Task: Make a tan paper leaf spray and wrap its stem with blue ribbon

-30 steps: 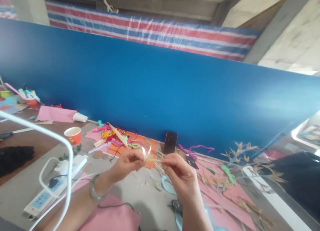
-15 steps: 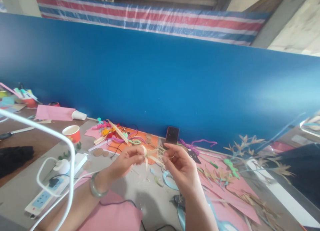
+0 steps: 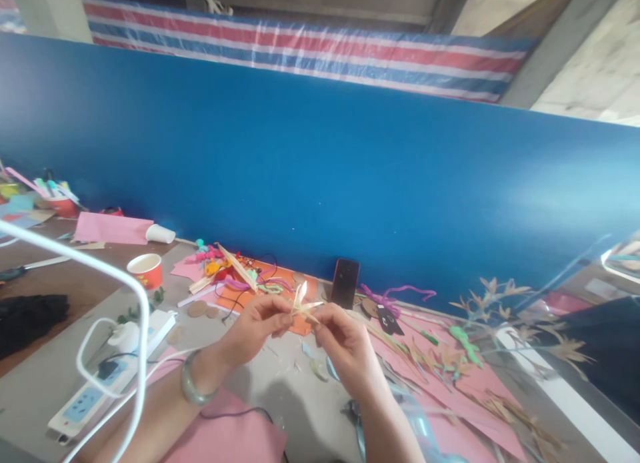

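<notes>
Above the grey tabletop, my left hand [image 3: 257, 329] pinches one side of a pale, straw-coloured flower of dried strips [image 3: 301, 303]. Several thin pointed petals stick up and out from its middle. My right hand [image 3: 347, 343] has its fingers closed on the tip of a petal at the right side. Both hands are close together, with the flower between them. A green bangle [image 3: 195, 381] circles my left wrist. Below the hands lie small scraps and a curled leaf [image 3: 318, 369], and a blue roll of tape is partly hidden behind my right wrist.
A phone [image 3: 345, 283] leans on the blue partition [image 3: 320, 163]. Pink paper [image 3: 225, 429] and dried leaf sprays [image 3: 445, 359] lie around. To the left stand a paper cup [image 3: 146, 273], a white power strip [image 3: 85, 403] and a looping white cable [image 3: 143, 356]. Pipe cleaners [image 3: 215, 266] lie beyond.
My right hand has moved left and up to the flower and now grips a petal. The flower has turned, with its petals pointing more upward.
</notes>
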Motion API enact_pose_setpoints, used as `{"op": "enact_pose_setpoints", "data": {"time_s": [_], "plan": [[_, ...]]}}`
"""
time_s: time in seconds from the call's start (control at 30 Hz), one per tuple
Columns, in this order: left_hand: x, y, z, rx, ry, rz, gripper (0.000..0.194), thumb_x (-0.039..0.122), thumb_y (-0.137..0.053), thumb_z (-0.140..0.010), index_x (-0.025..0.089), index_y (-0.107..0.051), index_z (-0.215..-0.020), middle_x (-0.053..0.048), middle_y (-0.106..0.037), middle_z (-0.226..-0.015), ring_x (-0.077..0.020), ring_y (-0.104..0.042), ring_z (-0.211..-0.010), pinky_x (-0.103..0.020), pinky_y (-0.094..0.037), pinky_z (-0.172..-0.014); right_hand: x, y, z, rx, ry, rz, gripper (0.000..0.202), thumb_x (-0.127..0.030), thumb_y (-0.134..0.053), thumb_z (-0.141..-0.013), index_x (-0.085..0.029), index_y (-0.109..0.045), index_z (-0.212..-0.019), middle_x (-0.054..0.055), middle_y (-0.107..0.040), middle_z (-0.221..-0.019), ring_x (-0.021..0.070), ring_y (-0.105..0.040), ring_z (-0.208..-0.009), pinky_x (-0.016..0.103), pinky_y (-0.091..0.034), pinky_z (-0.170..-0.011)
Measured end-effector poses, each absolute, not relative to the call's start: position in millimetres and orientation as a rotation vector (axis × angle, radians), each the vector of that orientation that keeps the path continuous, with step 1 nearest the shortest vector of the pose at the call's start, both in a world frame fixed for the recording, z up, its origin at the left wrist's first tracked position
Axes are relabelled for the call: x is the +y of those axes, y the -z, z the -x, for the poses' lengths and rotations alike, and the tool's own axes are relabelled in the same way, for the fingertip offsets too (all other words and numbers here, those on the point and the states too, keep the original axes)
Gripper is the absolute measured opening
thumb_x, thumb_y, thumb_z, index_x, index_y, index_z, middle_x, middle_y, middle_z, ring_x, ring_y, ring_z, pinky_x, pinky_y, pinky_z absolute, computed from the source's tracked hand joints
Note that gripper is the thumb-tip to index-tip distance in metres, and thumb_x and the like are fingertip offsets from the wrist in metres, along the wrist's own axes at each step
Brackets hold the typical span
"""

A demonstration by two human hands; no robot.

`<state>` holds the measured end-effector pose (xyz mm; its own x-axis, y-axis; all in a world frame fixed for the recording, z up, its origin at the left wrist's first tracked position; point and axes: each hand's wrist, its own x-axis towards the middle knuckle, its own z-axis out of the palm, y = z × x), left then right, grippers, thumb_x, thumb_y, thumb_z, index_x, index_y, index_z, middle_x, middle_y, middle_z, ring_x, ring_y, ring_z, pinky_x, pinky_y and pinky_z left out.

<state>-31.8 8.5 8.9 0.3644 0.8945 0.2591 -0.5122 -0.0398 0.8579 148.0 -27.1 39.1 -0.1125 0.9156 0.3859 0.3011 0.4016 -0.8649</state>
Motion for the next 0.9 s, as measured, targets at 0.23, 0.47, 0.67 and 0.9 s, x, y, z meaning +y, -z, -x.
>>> {"op": "enact_pose_setpoints", "data": {"time_s": [0.23, 0.47, 0.67, 0.9], "plan": [[7, -4, 32, 0.476, -1.179, -1.186, 0.013, 0.027, -0.073, -0.08, 0.016, -0.067, -0.078, 0.002, -0.053, -0.064, -0.0077, -0.043, -0.058, -0.022, -0.034, -0.058, -30, -48, -136, -1.463, -0.918, 1.016, 0.016, -0.035, -0.071, -0.078, -0.02, -0.068, -0.08, 0.002, -0.064, -0.07, 0.0129, -0.055, -0.056, 0.023, -0.043, -0.048], [3, 1, 27, 0.491, -1.171, -1.193, 0.014, 0.027, -0.074, -0.078, 0.016, -0.066, -0.075, 0.002, -0.054, -0.065, -0.0086, -0.045, -0.06, -0.022, -0.035, -0.059, -35, -53, -134, -1.4, -0.995, 1.03, 0.016, -0.033, -0.074, -0.076, -0.019, -0.066, -0.073, 0.0, -0.061, -0.063, 0.0123, -0.053, -0.054, 0.023, -0.041, -0.048], [3, 0, 27, 0.481, -1.209, -1.308, 0.009, 0.024, -0.07, -0.082, 0.017, -0.067, -0.077, 0.0, -0.055, -0.071, -0.0104, -0.048, -0.066, -0.023, -0.038, -0.063, -35, -52, -135, -1.426, -0.916, 1.051, 0.017, -0.035, -0.071, -0.078, -0.019, -0.068, -0.072, 0.0, -0.058, -0.059, 0.0138, -0.053, -0.055, 0.024, -0.042, -0.049], [2, -3, 30, 0.424, -1.238, -1.404, 0.006, 0.021, -0.064, -0.085, 0.019, -0.07, -0.084, -0.004, -0.06, -0.083, -0.0145, -0.052, -0.077, -0.027, -0.041, -0.07, -34, -54, -135, -1.406, -0.941, 1.034, 0.016, -0.034, -0.07, -0.079, -0.02, -0.068, -0.073, -0.001, -0.056, -0.06, 0.0125, -0.05, -0.054, 0.024, -0.04, -0.049]]}}
